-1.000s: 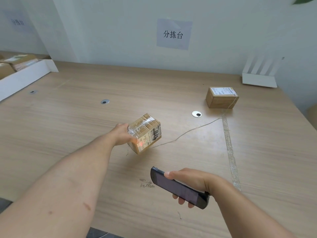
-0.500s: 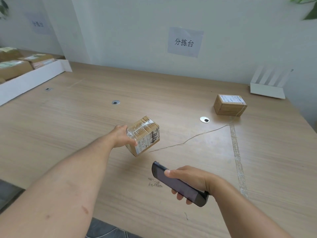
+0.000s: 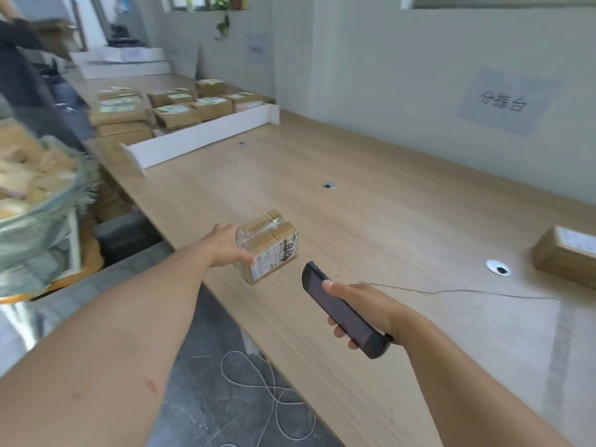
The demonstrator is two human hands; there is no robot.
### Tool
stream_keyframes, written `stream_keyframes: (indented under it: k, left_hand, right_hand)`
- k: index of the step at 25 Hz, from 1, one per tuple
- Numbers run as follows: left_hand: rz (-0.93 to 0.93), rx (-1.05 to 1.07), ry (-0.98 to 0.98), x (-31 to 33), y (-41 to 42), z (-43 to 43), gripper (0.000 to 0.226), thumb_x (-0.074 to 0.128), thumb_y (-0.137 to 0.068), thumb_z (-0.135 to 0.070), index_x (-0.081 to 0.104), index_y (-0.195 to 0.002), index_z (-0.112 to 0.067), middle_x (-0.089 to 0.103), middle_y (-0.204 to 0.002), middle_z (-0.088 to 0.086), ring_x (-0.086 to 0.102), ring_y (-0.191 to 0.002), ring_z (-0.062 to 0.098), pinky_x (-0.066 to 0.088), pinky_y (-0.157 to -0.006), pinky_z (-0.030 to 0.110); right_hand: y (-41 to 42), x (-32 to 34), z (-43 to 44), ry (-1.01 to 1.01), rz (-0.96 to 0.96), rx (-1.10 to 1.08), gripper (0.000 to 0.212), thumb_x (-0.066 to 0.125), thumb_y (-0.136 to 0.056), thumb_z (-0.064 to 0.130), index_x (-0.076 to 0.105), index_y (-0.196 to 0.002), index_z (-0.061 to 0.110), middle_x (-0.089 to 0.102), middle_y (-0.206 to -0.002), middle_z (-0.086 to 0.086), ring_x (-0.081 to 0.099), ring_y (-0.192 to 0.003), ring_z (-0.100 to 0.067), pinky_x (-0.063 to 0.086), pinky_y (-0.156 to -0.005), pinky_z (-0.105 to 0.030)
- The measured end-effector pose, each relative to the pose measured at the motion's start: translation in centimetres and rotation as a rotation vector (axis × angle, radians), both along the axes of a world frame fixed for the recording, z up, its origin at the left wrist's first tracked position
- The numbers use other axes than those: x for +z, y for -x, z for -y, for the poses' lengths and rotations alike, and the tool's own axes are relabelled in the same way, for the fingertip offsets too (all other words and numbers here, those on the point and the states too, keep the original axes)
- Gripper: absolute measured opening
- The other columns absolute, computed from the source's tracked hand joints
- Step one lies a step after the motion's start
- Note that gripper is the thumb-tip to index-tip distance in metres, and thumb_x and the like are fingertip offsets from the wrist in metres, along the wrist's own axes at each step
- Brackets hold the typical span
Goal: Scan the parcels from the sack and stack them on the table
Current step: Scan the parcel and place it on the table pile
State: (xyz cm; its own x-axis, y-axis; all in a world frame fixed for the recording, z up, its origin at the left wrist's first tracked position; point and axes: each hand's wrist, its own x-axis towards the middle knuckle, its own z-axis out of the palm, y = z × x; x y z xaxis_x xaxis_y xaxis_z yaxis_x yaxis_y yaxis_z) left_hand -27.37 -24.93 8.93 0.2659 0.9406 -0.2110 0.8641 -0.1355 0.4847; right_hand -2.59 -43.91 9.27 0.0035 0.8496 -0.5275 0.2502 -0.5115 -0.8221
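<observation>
Holding box (image 3: 269,246) in left hand (image 3: 225,246): thumb tip clamped on the near lower edge, palm on the left face, other fingers hidden behind it. Box is tilted, taped top up, label face turned toward the right hand (image 3: 371,312). It sits over the near edge of the table (image 3: 387,221); can't tell if its low corner touches.

Right hand wraps the scanner (image 3: 342,312): thumb flat on the screen side, fingertips curled up from under its left edge. Scanner nose sticks out past the thumb, aimed at the label, near the box, not touching.

Second box (image 3: 564,259) lies on the table well right of the right fingers, label up. Grommet (image 3: 498,267) sits between them. Thin wire (image 3: 451,291) runs right along the table from just past the right knuckles.

Sack (image 3: 38,214) is well left of the left fingers, full, blurred. Beyond the left fingers there's a white divider (image 3: 200,137) across the table, with rows of boxes (image 3: 174,108) behind it. Cable (image 3: 267,391) is looped on the floor below, between the two forearms. Wall sign (image 3: 503,101) is blurred. Another person (image 3: 22,75) is far upper left, also blurred.
</observation>
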Motion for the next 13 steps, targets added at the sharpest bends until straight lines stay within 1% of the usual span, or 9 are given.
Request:
stream_keyframes:
  k: [3, 5, 7, 9, 10, 11, 12, 13]
  left_hand:
    - [0.012, 0.121, -0.039, 0.6, 4.9, 2.6, 0.083, 0.080, -0.068, -0.035, 0.039, -0.140, -0.021, 0.039, -0.129, 0.008, 0.046, -0.118, 0.024, 0.041, -0.102, 0.036]
    - [0.013, 0.197, -0.045, 0.9, 8.2, 4.3, 0.085, 0.078, -0.072, -0.032, 0.034, -0.144, -0.019, 0.035, -0.136, 0.010, 0.044, -0.121, 0.026, 0.042, -0.096, 0.033]
    - [-0.010, 0.307, -0.043, 1.2, 12.0, 5.7, 0.082, 0.075, -0.077, -0.032, 0.033, -0.144, -0.014, 0.032, -0.140, 0.011, 0.042, -0.125, 0.027, 0.036, -0.090, 0.029]
    - [-0.029, 0.384, -0.027, 1.7, 15.5, 7.0, 0.080, 0.076, -0.076, -0.035, 0.036, -0.142, -0.013, 0.033, -0.141, 0.011, 0.042, -0.126, 0.028, 0.035, -0.095, 0.031]
    - [-0.027, 0.414, -0.017, 2.0, 17.3, 7.6, 0.083, 0.078, -0.071, -0.039, 0.039, -0.139, -0.015, 0.037, -0.139, 0.010, 0.045, -0.123, 0.027, 0.038, -0.100, 0.032]
    - [-0.029, 0.434, -0.007, 2.3, 18.9, 8.0, 0.085, 0.080, -0.063, -0.045, 0.044, -0.135, -0.017, 0.042, -0.135, 0.009, 0.049, -0.118, 0.027, 0.042, -0.101, 0.036]
    - [-0.025, 0.462, -0.003, 2.6, 20.5, 8.2, 0.086, 0.081, -0.056, -0.048, 0.048, -0.130, -0.019, 0.047, -0.130, 0.009, 0.054, -0.111, 0.025, 0.046, -0.098, 0.038]
    - [-0.014, 0.490, -0.009, 2.7, 22.2, 8.3, 0.082, 0.082, -0.055, -0.046, 0.051, -0.126, -0.019, 0.051, -0.124, 0.009, 0.057, -0.105, 0.024, 0.049, -0.094, 0.037]
  right_hand:
    - [2.7, 0.1, -1.8, -0.039, 0.008, 0.120, 0.050, 0.055, -0.093, 0.057, 0.063, -0.108, 0.010, 0.070, -0.090, -0.012, 0.067, -0.073, -0.023, 0.056, -0.067, -0.041]
    - [5.1, 0.1, -3.2, -0.058, -0.009, 0.191, 0.050, 0.055, -0.094, 0.056, 0.063, -0.107, 0.009, 0.070, -0.091, -0.013, 0.067, -0.074, -0.024, 0.056, -0.067, -0.042]
    - [7.9, 0.2, -4.4, -0.063, -0.036, 0.264, 0.050, 0.055, -0.093, 0.056, 0.062, -0.106, 0.008, 0.069, -0.091, -0.015, 0.067, -0.073, -0.024, 0.055, -0.064, -0.040]
    - [10.6, 0.3, -5.7, -0.070, -0.040, 0.346, 0.051, 0.056, -0.093, 0.056, 0.063, -0.103, 0.006, 0.069, -0.088, -0.014, 0.067, -0.071, -0.024, 0.055, -0.061, -0.038]
    - [12.1, 0.3, -6.3, -0.071, -0.042, 0.389, 0.051, 0.056, -0.093, 0.055, 0.063, -0.101, 0.006, 0.068, -0.085, -0.013, 0.066, -0.069, -0.023, 0.055, -0.060, -0.038]
    - [13.4, 0.4, -6.9, -0.067, -0.052, 0.424, 0.051, 0.056, -0.093, 0.056, 0.063, -0.100, 0.005, 0.068, -0.082, -0.012, 0.065, -0.067, -0.023, 0.054, -0.059, -0.037]
    - [14.8, 0.4, -7.7, -0.057, -0.070, 0.456, 0.051, 0.057, -0.093, 0.056, 0.062, -0.101, 0.005, 0.067, -0.080, -0.012, 0.064, -0.065, -0.023, 0.054, -0.058, -0.036]
    - [16.2, 0.4, -8.5, -0.045, -0.085, 0.484, 0.051, 0.058, -0.092, 0.056, 0.062, -0.102, 0.006, 0.066, -0.079, -0.012, 0.062, -0.065, -0.023, 0.053, -0.058, -0.034]
